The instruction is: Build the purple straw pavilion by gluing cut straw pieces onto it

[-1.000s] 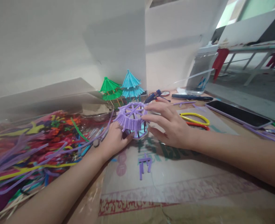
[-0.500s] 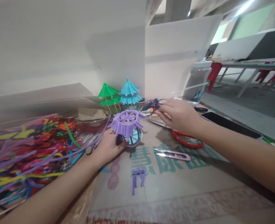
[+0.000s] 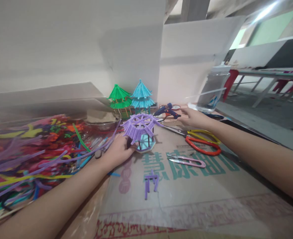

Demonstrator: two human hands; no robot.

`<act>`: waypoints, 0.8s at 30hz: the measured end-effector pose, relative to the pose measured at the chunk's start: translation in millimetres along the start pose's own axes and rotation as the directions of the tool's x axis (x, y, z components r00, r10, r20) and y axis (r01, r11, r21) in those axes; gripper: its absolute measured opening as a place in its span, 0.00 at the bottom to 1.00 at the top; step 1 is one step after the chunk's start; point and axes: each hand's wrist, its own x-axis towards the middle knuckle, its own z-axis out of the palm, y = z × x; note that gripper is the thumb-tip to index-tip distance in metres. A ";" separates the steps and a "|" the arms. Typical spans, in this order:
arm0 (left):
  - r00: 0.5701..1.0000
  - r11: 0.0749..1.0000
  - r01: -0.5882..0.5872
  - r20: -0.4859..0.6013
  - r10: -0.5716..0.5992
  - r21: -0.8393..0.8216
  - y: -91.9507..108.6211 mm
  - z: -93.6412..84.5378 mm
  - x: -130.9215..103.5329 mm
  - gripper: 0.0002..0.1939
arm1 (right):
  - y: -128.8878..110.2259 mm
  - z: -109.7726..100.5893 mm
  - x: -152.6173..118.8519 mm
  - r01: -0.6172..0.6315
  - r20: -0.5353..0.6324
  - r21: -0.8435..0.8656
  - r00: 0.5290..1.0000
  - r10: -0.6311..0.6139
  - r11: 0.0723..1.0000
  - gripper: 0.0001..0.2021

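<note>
At the centre of the frame, the model [image 3: 141, 132] is seen upright on the cardboard [image 3: 186, 192]. Its skirt of purple strips is flared outward around a ring crossed by purple spokes. Dark posts are set beneath it on a pale blue, many-sided base edged in a lighter tone. The model's left side is held by the left hand [image 3: 118, 147], with the thumb near the base; the other fingers are partly hidden. The right hand [image 3: 192, 118] is placed right of centre, beside the handle of the glue gun [image 3: 168, 111]; whether its fingers are wide or closed on the handle cannot be told. Behind the model, a green pavilion [image 3: 118, 96] and a blue pavilion [image 3: 141, 94] are seen, both topped by pointed, two-tiered roofs.
</note>
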 end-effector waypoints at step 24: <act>0.999 0.999 -0.028 0.033 0.029 -0.018 -0.6 -1.1 0.2 0.20 | -36.9 1.9 16.5 -0.111 -0.042 0.454 0.988 0.146 0.884 0.16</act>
